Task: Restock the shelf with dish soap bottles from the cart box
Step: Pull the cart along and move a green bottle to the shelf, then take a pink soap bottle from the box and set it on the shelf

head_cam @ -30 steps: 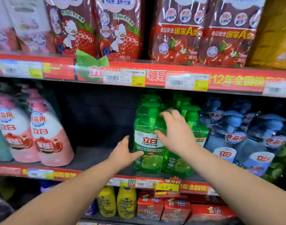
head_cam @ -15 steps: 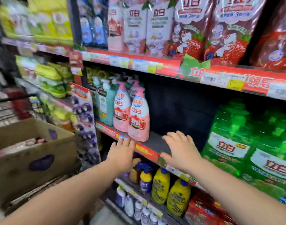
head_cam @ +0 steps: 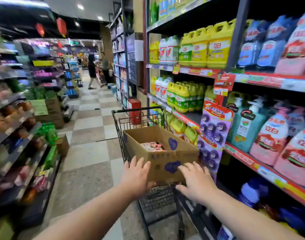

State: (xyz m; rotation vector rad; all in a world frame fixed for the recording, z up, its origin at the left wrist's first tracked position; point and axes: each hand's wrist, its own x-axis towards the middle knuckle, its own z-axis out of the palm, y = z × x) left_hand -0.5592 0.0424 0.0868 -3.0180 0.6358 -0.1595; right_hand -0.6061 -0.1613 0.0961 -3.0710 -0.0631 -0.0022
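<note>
Hands at cart box.
Left hand (head_cam: 134,175) and right hand (head_cam: 196,183), fingers spread and empty, meet the near wall of the open brown cardboard box (head_cam: 165,163) atop the black wire cart (head_cam: 139,118).

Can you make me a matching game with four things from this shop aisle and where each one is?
Things:
1. cardboard box
2. left hand
3. yellow jugs
4. pink pump bottles

Places:
A. on an upper shelf, above the red price strip
B. in the shopping cart
C. on the shelf to the right of the cart, beside the teal bottles
D. against the box's near left corner

Pairs: 1-B, 2-D, 3-A, 4-C
</note>
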